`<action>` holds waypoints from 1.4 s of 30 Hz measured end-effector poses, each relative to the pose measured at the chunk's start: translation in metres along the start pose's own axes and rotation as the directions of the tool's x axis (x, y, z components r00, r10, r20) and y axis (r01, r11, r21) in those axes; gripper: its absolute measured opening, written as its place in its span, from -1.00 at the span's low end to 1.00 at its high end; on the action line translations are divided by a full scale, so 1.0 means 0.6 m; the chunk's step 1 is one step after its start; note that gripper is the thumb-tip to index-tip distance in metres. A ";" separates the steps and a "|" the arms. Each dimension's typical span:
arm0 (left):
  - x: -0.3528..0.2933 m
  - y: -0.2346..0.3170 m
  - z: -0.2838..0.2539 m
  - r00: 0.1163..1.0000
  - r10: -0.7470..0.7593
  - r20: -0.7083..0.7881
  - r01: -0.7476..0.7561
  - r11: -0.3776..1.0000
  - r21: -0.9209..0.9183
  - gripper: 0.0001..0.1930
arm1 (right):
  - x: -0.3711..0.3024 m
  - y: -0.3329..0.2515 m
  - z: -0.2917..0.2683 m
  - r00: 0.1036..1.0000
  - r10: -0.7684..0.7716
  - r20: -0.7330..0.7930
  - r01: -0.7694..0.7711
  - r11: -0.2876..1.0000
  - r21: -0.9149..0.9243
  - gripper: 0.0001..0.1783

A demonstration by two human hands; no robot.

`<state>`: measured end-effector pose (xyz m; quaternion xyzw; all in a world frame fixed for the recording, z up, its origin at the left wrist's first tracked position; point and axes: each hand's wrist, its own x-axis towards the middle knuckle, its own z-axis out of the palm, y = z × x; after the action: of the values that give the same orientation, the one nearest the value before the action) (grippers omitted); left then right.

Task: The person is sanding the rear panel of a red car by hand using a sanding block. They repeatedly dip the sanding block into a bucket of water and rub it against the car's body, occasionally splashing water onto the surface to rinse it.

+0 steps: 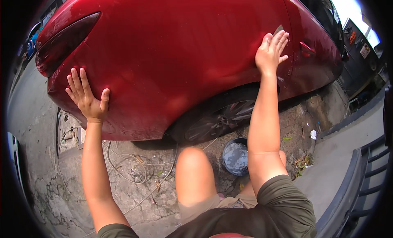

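A red car [176, 70] fills the upper view, its painted side panel wet and shiny. My left hand [88, 99] lies flat against the panel below the dark tail light [67, 45], fingers spread, holding nothing. Further right, above the wheel [221, 121], my right hand [270, 53] presses on the panel with its fingers stretched. From under those fingertips pokes the corner of a thin grey-brown piece [279, 29], perhaps sandpaper; most of it is hidden by the hand. The car's door handle [307, 48] is just right of that hand.
Beside my knee stands a dark bucket [235, 158] with cloudy, foamy water. A thin pale hose [153, 189] lies in loops on the cracked concrete. Dry leaves [302, 163] and a white scrap [313, 134] lie at right, near a metal railing [372, 172].
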<state>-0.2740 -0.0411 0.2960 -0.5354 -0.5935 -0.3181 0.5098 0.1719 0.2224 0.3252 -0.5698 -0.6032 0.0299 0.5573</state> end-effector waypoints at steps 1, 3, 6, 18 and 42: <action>0.002 0.000 0.004 1.000 0.002 -0.001 -0.002 1.000 -0.004 -0.01 | -0.058 -0.084 0.022 0.946 -0.324 0.006 0.321 0.936 -0.147 -0.21; -0.014 0.003 0.014 1.000 -0.007 0.014 0.007 0.999 -0.031 -0.01 | -0.190 -0.186 0.061 0.625 -0.768 0.141 0.772 0.580 -0.261 -0.24; -0.006 -0.015 -0.008 0.999 0.025 0.027 -0.025 0.999 0.020 -0.02 | -0.183 -0.170 0.047 0.584 -0.792 0.179 0.804 0.533 -0.262 -0.29; -0.019 -0.027 -0.009 0.999 0.023 0.032 -0.024 0.998 0.051 -0.04 | -0.230 -0.164 0.053 0.468 -0.848 0.250 0.884 0.452 -0.122 -0.23; -0.001 0.013 0.006 0.999 0.014 0.050 -0.017 0.998 0.053 -0.04 | -0.319 -0.161 0.095 -0.017 -0.928 0.371 0.975 0.067 0.212 -0.28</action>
<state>-0.2674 -0.0365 0.2934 -0.5340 -0.6100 -0.2849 0.5115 0.0168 0.0851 0.2465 -0.0119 -0.9293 -0.2707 0.2508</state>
